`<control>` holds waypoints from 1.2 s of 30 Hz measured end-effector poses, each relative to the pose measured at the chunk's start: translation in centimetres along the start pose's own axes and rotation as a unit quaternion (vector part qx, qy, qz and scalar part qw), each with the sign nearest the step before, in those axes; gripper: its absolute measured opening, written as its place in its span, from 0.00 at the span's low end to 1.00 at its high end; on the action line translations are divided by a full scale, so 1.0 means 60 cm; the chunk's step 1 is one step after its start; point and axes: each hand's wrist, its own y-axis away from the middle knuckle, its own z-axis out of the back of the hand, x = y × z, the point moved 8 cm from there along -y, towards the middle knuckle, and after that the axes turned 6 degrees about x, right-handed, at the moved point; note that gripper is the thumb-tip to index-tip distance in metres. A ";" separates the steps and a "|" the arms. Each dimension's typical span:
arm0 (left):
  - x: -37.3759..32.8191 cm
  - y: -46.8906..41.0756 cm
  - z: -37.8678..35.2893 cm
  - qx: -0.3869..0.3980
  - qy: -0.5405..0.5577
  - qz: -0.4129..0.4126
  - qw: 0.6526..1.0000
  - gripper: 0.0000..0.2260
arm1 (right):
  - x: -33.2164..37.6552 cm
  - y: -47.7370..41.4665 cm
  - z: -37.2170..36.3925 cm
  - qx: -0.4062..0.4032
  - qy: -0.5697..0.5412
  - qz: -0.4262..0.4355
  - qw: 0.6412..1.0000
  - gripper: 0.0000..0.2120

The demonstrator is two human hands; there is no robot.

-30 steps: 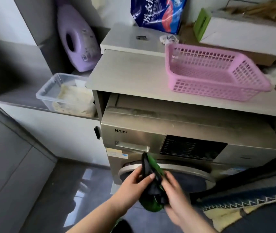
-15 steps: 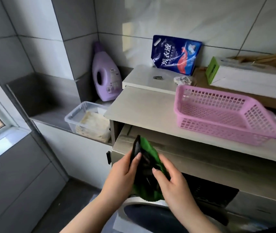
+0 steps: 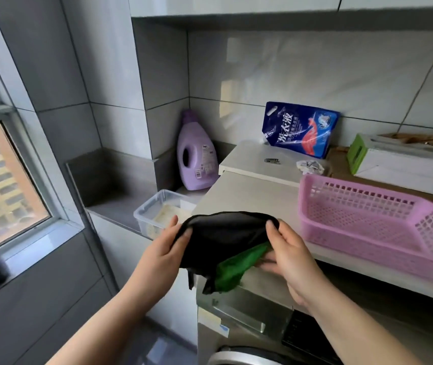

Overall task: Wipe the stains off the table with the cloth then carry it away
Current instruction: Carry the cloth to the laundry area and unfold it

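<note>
A black and green cloth [image 3: 223,241] is stretched between both my hands, in front of the near left corner of the pale table top [image 3: 252,198] that sits over the washing machine. My left hand [image 3: 162,251] pinches the cloth's left edge. My right hand [image 3: 289,251] pinches its right edge, with the green part hanging below the fingers. The cloth hovers at the table's edge; whether it touches the surface I cannot tell.
A pink plastic basket [image 3: 368,219] stands on the table at right. Behind it are a blue detergent pouch [image 3: 299,129], a white board, a green-ended box [image 3: 405,159]. A purple detergent bottle [image 3: 197,154] and clear tub [image 3: 162,212] stand left. Washing machine [image 3: 249,325] below.
The view has lifted from the washing machine front to the table top. My hands have pulled apart and opened the bunched cloth into a wide spread, raised to table height.
</note>
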 end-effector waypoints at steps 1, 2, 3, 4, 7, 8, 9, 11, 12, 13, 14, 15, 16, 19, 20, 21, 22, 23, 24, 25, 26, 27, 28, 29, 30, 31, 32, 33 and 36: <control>-0.003 -0.002 0.007 0.000 -0.019 0.001 1.000 0.14 | -0.003 -0.007 -0.001 0.007 0.004 -0.011 1.000 0.11; -0.005 -0.005 0.012 0.005 -0.034 0.001 0.999 0.12 | -0.005 -0.012 -0.003 0.014 0.006 -0.019 1.000 0.12; -0.010 -0.007 0.017 0.011 -0.050 -0.001 0.999 0.09 | -0.006 -0.017 -0.004 0.014 0.009 -0.025 1.000 0.12; -0.018 -0.009 0.023 0.013 -0.070 -0.009 0.997 0.09 | -0.007 -0.022 -0.002 0.009 0.022 -0.030 0.999 0.14; -0.035 -0.022 0.045 0.010 -0.107 -0.039 0.993 0.09 | 0.009 -0.031 0.005 -0.014 0.099 0.000 0.995 0.22; -0.042 -0.027 0.052 0.007 -0.116 -0.047 0.992 0.09 | 0.021 -0.030 0.004 -0.014 0.131 0.021 0.991 0.21; -0.047 -0.032 0.059 0.005 -0.126 -0.053 0.991 0.08 | 0.033 -0.030 0.003 -0.011 0.160 0.039 0.986 0.20; -0.055 -0.042 0.072 0.003 -0.150 -0.058 0.987 0.08 | 0.054 -0.031 -0.001 0.011 0.189 0.068 0.980 0.16; -0.057 -0.046 0.076 0.009 -0.143 -0.053 0.988 0.08 | 0.062 -0.033 -0.001 0.028 0.180 0.071 0.981 0.14; -0.057 -0.050 0.080 0.022 -0.105 -0.040 0.993 0.09 | 0.069 -0.035 0.000 0.046 0.165 0.068 0.983 0.12; -0.055 -0.053 0.081 0.041 -0.039 -0.018 0.998 0.09 | 0.075 -0.037 0.000 0.069 0.153 0.057 0.984 0.12; -0.051 -0.053 0.079 0.060 0.032 0.012 0.998 0.10 | 0.079 -0.037 0.001 0.092 0.149 0.042 0.984 0.13; -0.045 -0.052 0.078 0.076 0.091 0.041 0.992 0.11 | 0.078 -0.036 0.003 0.119 0.152 0.024 0.981 0.14; -0.033 -0.053 0.072 0.110 0.170 0.086 0.975 0.19 | 0.075 -0.042 0.007 0.147 0.142 -0.022 0.979 0.15; -0.034 -0.059 0.067 0.117 0.187 0.090 0.971 0.19 | 0.075 -0.046 0.009 0.137 0.094 -0.029 0.986 0.15; -0.037 -0.067 0.062 0.119 0.206 0.086 0.968 0.17 | 0.069 -0.051 0.010 0.129 0.007 -0.040 0.991 0.16; -0.041 -0.075 0.058 0.111 0.226 0.082 0.964 0.12 | 0.061 -0.053 0.007 0.119 -0.103 -0.061 0.986 0.17; -0.040 -0.084 0.059 0.089 0.245 0.083 0.962 0.10 | 0.043 -0.050 -0.002 0.118 -0.208 -0.088 0.967 0.20; -0.036 -0.090 0.060 0.065 0.271 0.092 0.956 0.10 | 0.016 -0.041 -0.016 0.121 -0.286 -0.116 0.943 0.23; -0.026 -0.094 0.059 0.055 0.304 0.104 0.945 0.10 | -0.019 -0.028 -0.031 0.123 -0.327 -0.147 0.925 0.24; -0.012 -0.096 0.055 0.057 0.336 0.122 0.932 0.11 | -0.048 -0.009 -0.051 0.135 -0.349 -0.184 0.909 0.27; 0.003 -0.096 0.053 0.058 0.350 0.143 0.924 0.12 | -0.069 0.011 -0.076 0.173 -0.371 -0.211 0.888 0.30; 0.019 -0.096 0.054 0.056 0.351 0.160 0.921 0.13 | -0.081 0.024 -0.093 0.209 -0.389 -0.225 0.868 0.36; 0.037 -0.099 0.058 0.048 0.340 0.170 0.924 0.12 | -0.087 0.028 -0.096 0.227 -0.398 -0.232 0.858 0.41; 0.052 -0.104 0.060 0.041 0.320 0.177 0.930 0.12 | -0.084 0.023 -0.091 0.227 -0.407 -0.234 0.853 0.43; 0.065 -0.108 0.063 0.034 0.292 0.183 0.938 0.12 | -0.076 0.014 -0.079 0.211 -0.401 -0.229 0.862 0.42; 0.073 -0.113 0.068 0.027 0.246 0.188 0.950 0.12 | -0.063 0.003 -0.063 0.192 -0.376 -0.217 0.880 0.37; 0.077 -0.118 0.077 0.014 0.173 0.187 0.967 0.12 | -0.049 -0.007 -0.046 0.174 -0.333 -0.196 0.906 0.30; 0.068 -0.144 0.110 -0.002 -0.127 0.128 0.984 0.13 | -0.021 -0.031 0.008 0.103 -0.177 -0.142 0.969 0.19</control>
